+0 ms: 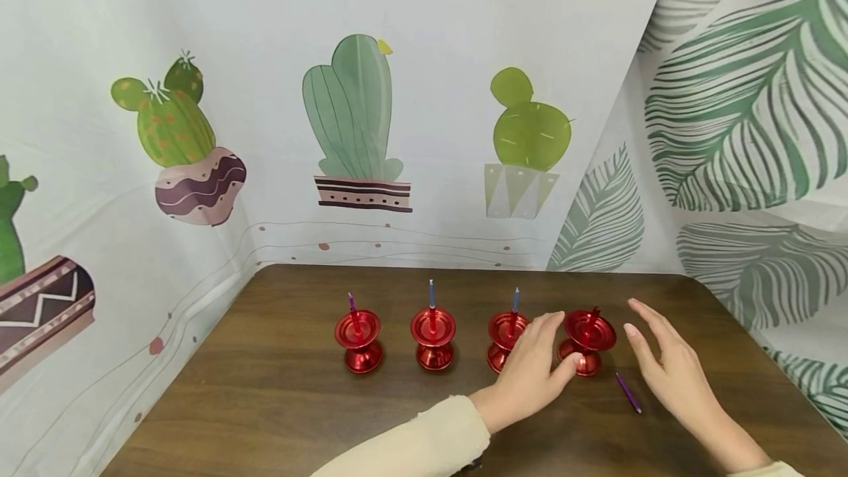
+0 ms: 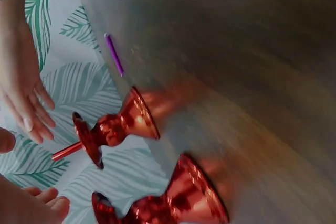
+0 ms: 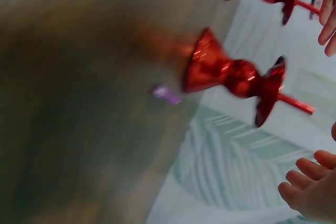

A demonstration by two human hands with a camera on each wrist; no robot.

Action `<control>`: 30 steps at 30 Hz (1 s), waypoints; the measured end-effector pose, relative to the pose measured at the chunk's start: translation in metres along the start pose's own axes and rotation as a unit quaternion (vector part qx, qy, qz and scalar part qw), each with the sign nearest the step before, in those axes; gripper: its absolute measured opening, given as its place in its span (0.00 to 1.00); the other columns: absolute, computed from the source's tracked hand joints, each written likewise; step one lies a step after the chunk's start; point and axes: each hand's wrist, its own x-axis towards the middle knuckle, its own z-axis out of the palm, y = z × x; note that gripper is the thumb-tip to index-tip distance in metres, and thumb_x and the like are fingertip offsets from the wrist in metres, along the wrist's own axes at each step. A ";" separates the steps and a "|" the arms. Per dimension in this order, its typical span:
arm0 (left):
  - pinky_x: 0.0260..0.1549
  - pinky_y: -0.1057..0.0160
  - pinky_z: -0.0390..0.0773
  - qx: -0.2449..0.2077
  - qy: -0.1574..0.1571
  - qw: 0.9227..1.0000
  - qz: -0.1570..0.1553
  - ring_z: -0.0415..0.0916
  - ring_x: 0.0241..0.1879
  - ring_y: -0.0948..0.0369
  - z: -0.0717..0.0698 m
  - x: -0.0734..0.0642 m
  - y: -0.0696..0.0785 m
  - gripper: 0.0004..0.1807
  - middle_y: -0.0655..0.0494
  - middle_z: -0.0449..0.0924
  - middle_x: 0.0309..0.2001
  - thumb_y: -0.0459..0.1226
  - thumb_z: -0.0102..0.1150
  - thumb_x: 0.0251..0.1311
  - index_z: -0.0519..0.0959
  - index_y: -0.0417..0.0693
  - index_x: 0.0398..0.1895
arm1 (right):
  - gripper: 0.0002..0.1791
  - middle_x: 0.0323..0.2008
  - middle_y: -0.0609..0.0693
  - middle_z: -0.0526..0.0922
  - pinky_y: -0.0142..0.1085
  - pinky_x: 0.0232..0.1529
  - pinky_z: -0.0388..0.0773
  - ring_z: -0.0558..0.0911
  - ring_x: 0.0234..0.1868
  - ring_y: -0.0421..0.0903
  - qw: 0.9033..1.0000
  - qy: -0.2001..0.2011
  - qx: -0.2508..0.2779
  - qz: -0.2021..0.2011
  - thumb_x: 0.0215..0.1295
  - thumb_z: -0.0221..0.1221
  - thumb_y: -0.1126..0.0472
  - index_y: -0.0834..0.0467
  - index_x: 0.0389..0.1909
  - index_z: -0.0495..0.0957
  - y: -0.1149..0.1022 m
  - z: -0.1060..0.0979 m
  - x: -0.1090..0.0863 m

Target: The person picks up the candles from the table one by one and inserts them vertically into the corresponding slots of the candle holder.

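Four red holders in a row across a brown table (image 1: 278, 403), backed by a cactus cloth (image 1: 351, 116) and, to the right, a leaf cloth (image 1: 748, 109). First holder (image 1: 358, 342) at far left with a purple candle (image 1: 352, 304) upright in it; second holder (image 1: 433, 338) with a blue candle (image 1: 431, 293); third holder (image 1: 505, 341) with another blue candle (image 1: 515, 300), partly hidden behind the left hand. Fourth holder (image 1: 587, 341) at the right end, upright, bearing only a short red spike (image 1: 593, 313), no candle. Left hand (image 1: 530, 374) just beside this fourth holder on its left, fingers fairly straight and relaxed, thumb tip (image 1: 568, 365) at or very near the base; contact not certain, nothing gripped. Right hand (image 1: 662, 359) on the other side of the same holder, palm inward, fingers spread and straight, apart from it, holding nothing. Loose purple candle (image 1: 628, 393) flat on the table, between the fourth holder and the right hand, just in front of the holder's base, touched by neither hand. Same candle in the left wrist view (image 2: 114, 54), lying beyond the holder (image 2: 113, 127), right hand's fingers (image 2: 31, 114) open nearby. Right wrist view blurred: holder (image 3: 236, 77) and candle (image 3: 166, 94) beside its base, fingertips (image 3: 310, 182) loose at the lower edge.
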 end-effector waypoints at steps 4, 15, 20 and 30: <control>0.55 0.66 0.63 -0.019 -0.023 0.999 -0.030 0.59 0.59 0.61 0.013 0.010 0.002 0.32 0.52 0.61 0.59 0.48 0.47 0.61 0.55 0.40 0.63 | 0.27 0.62 0.65 0.57 0.62 0.51 0.54 0.57 0.59 0.68 0.998 -0.056 0.004 0.022 0.66 0.46 0.59 0.56 0.65 0.54 0.015 0.000 -0.007; 0.56 0.63 0.63 0.013 -0.080 0.990 -0.115 0.55 0.62 0.58 0.035 0.033 0.009 0.37 0.50 0.57 0.63 0.52 0.50 0.57 0.55 0.39 0.64 | 0.31 0.57 0.77 0.55 0.67 0.50 0.47 0.51 0.57 0.75 0.982 -0.179 -0.029 0.044 0.65 0.49 0.55 0.75 0.58 0.56 0.032 0.009 -0.022; 0.56 0.64 0.62 0.013 -0.106 0.984 -0.140 0.54 0.63 0.58 0.040 0.040 0.009 0.39 0.51 0.55 0.64 0.53 0.50 0.56 0.54 0.40 0.64 | 0.34 0.56 0.78 0.56 0.69 0.45 0.52 0.55 0.54 0.77 0.967 -0.237 -0.070 0.060 0.62 0.52 0.51 0.77 0.55 0.60 0.037 0.009 -0.027; 0.52 0.70 0.66 0.031 -0.107 0.981 -0.160 0.61 0.57 0.63 0.044 0.047 0.007 0.38 0.54 0.62 0.58 0.54 0.51 0.55 0.58 0.40 0.62 | 0.38 0.53 0.79 0.60 0.67 0.42 0.59 0.58 0.52 0.77 0.945 -0.292 -0.138 0.051 0.53 0.57 0.47 0.78 0.50 0.65 0.044 0.011 -0.032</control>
